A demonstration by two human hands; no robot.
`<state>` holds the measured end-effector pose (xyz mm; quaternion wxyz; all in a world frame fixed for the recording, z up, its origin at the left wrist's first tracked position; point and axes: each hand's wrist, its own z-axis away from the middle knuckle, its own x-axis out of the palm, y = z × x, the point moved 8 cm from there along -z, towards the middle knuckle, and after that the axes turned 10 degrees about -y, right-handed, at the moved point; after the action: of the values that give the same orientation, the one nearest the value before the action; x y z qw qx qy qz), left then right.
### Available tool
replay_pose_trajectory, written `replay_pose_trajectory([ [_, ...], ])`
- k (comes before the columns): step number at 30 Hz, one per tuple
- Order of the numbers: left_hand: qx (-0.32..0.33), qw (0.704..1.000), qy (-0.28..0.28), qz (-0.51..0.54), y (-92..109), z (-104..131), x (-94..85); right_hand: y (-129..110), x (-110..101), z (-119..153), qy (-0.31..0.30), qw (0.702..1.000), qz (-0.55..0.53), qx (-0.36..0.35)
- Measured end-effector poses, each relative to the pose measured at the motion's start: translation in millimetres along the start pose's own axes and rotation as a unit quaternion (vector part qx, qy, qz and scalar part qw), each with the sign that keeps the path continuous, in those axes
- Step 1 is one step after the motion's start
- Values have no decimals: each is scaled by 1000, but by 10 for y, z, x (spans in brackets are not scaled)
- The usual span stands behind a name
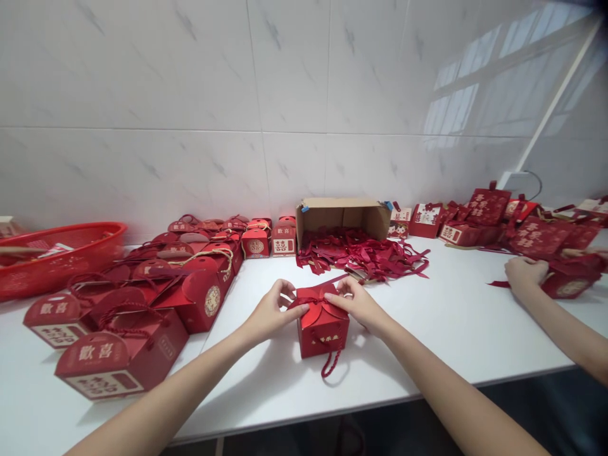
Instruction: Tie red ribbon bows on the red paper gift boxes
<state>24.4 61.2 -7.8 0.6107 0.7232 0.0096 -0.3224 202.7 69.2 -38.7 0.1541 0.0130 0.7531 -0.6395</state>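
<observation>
A small red gift box (pixel 323 335) stands upright on the white table in front of me, its top flaps folded in. A dark red ribbon (pixel 311 300) crosses its top, and a twisted red cord (pixel 331 365) hangs down the front onto the table. At the left top edge my left hand (pixel 280 307) pinches the ribbon, thumb on the flap. On the opposite side my right hand (pixel 354 304) holds the ribbon between thumb and fingers, with the thumb resting on the box top.
Behind lies an open cardboard box (pixel 342 204) spilling red ribbons (pixel 380 253). Rows of red boxes (pixel 118 354) and a red basket (pixel 95 253) are at left. At right, another person's hands (pixel 526 272) hold a red box (pixel 570 277) near red bags (pixel 489 206).
</observation>
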Motion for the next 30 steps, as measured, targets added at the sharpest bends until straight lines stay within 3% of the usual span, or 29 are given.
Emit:
replay_pose_trajectory([
  [4, -41, 999, -21, 18, -39, 8, 0, 9, 38, 18, 2, 1000, 8, 3],
  [7, -75, 995, -58, -2, -61, 12, 17, -52, -10, 48, 21, 997, 79, -9],
  [10, -88, 991, -99, 25, -106, 3, 62, -110, -30, 43, -10, 989, 146, -17],
  [13, -75, 990, -97, 69, -161, -23, 59, -161, -80, 46, -32, 984, 171, -29],
  [18, -56, 992, -91, 69, -259, -78, 15, -255, -224, 132, 20, 974, 218, -61],
  [21, -48, 994, -82, 56, -279, -109, -28, -232, -197, 140, 4, 968, 245, -54],
  [26, -67, 990, -104, 71, -261, -115, -15, -67, -194, 71, -45, 979, 194, 42],
  [30, -78, 989, -112, 62, -193, -81, -19, 14, -198, 83, -104, 989, -8, 104],
])
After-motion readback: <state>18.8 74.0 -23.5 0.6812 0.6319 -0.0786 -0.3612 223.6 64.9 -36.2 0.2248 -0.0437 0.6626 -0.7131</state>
